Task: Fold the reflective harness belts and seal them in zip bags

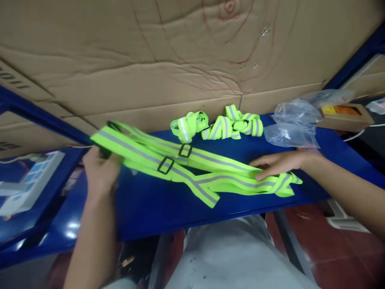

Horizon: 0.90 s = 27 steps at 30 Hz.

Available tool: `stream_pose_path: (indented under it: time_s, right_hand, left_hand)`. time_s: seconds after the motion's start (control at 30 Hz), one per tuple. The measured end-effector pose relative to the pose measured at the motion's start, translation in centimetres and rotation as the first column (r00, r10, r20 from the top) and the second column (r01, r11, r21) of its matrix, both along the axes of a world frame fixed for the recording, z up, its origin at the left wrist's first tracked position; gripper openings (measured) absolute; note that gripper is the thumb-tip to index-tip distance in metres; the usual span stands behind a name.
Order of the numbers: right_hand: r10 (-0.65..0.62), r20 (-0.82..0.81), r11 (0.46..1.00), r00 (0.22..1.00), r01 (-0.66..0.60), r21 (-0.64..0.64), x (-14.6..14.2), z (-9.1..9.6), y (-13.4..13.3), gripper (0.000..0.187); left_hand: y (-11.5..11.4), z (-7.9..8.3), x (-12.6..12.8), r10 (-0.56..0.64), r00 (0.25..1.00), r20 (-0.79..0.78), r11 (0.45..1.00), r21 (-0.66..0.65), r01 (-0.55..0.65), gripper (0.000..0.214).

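A neon-yellow reflective harness with grey stripes and black plastic buckles stretches across the blue table in the head view. My left hand is closed on its left end, which is raised off the tabletop; a dark part shows by the fingers. Toward the other end, my right hand has its thumb and fingers around the straps, low over the table. A short strap end hangs toward me from the middle of the harness. Behind it lie several bundled reflective straps, loosely rolled.
Clear plastic bags and a small cardboard box lie at the table's right. A tall cardboard sheet with red rings drawn on it stands along the back. A white power strip sits at the left on the blue table.
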State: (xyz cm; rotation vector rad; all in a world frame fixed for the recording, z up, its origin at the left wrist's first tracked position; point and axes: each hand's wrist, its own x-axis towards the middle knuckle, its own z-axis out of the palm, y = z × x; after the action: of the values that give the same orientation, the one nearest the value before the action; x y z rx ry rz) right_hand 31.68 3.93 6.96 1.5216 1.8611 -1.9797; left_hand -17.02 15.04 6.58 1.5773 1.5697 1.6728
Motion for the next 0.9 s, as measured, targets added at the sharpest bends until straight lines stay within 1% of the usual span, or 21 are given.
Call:
stream_pose_path:
  time_s: [0.03, 0.07, 0.13, 0.17, 0.27, 0.33, 0.4, 0.43, 0.5, 0.53, 0.6, 0.67, 0.77, 0.83, 0.9]
  right_hand:
    - [0.015, 0.033, 0.999, 0.999, -0.016, 0.034, 1.1, 0.0, 0.6, 0.064]
    - [0.027, 0.063, 0.998, 0.998, -0.031, 0.056, 2.0, -0.1, 1.1, 0.066]
    - [0.029, 0.105, 0.992, 0.994, -0.042, 0.116, 3.4, -0.4, 1.7, 0.070]
    - [0.004, 0.110, 0.984, 0.994, -0.024, 0.179, 3.9, -0.4, 1.8, 0.069]
    - [-0.081, 0.061, 0.918, 0.995, 0.050, 0.395, 4.2, -0.1, 1.1, 0.061]
    - [-0.071, 0.020, 0.891, 0.997, 0.054, 0.450, 3.9, 0.2, 0.0, 0.053]
    - [-0.061, -0.011, 0.881, 0.998, 0.059, 0.469, 3.4, 0.3, -1.1, 0.050]
    - [-0.070, -0.023, 0.873, 0.997, 0.072, 0.483, 3.2, 0.3, -1.6, 0.051]
    - [-0.101, -0.030, 0.845, 0.994, 0.102, 0.525, 2.9, 0.0, -2.5, 0.059]
    - [-0.103, -0.021, 0.830, 0.994, 0.098, 0.549, 2.7, -0.1, -2.7, 0.065]
    - [-0.066, 0.012, 0.805, 0.998, 0.046, 0.591, 2.4, -0.2, -2.9, 0.072]
    - [0.013, 0.035, 0.797, 0.999, -0.031, 0.603, 2.3, 0.0, -2.8, 0.071]
    - [0.139, 0.047, 0.837, 0.989, -0.143, 0.528, 2.5, 0.4, -2.5, 0.060]
    - [0.161, 0.060, 0.866, 0.985, -0.170, 0.470, 3.0, 0.4, -2.6, 0.055]
    - [0.114, 0.084, 0.885, 0.990, -0.140, 0.445, 3.4, 0.3, -3.0, 0.055]
  left_hand:
    - [0.0, -1.2, -0.6, 0.024, 0.999, -0.024, 0.998, -0.055, -0.026, 0.030]
    - [0.1, -2.1, -1.1, 0.041, 0.999, -0.024, 0.996, -0.073, -0.043, 0.033]
    - [0.4, -3.4, -1.7, 0.069, 0.997, -0.035, 0.993, -0.098, -0.072, 0.034]
    - [0.5, -3.8, -1.8, 0.076, 0.996, -0.041, 0.992, -0.099, -0.080, 0.033]
    - [0.7, -4.3, -1.7, 0.082, 0.995, -0.050, 0.991, -0.100, -0.087, 0.032]
    - [0.7, -4.5, -1.6, 0.095, 0.995, -0.039, 0.989, -0.109, -0.098, 0.034]
    - [0.7, -4.7, -1.6, 0.113, 0.993, -0.035, 0.986, -0.123, -0.116, 0.037]
    - [0.7, -4.8, -1.7, 0.125, 0.991, -0.037, 0.983, -0.131, -0.129, 0.039]
    - [0.7, -4.8, -1.7, 0.150, 0.988, -0.045, 0.976, -0.149, -0.155, 0.042]
    - [0.7, -4.8, -1.7, 0.162, 0.985, -0.053, 0.973, -0.158, -0.168, 0.043]
    - [0.5, -4.7, -1.5, 0.178, 0.981, -0.082, 0.969, -0.159, -0.189, 0.044]
    - [0.3, -4.5, -1.2, 0.178, 0.978, -0.105, 0.970, -0.147, -0.193, 0.046]
    - [-0.1, -4.1, -0.8, 0.192, 0.978, -0.085, 0.969, -0.139, -0.202, 0.051]
    - [-0.3, -3.9, -0.7, 0.199, 0.978, -0.061, 0.969, -0.141, -0.205, 0.053]
    - [-0.5, -3.6, -0.8, 0.205, 0.977, -0.065, 0.960, -0.179, -0.213, 0.052]
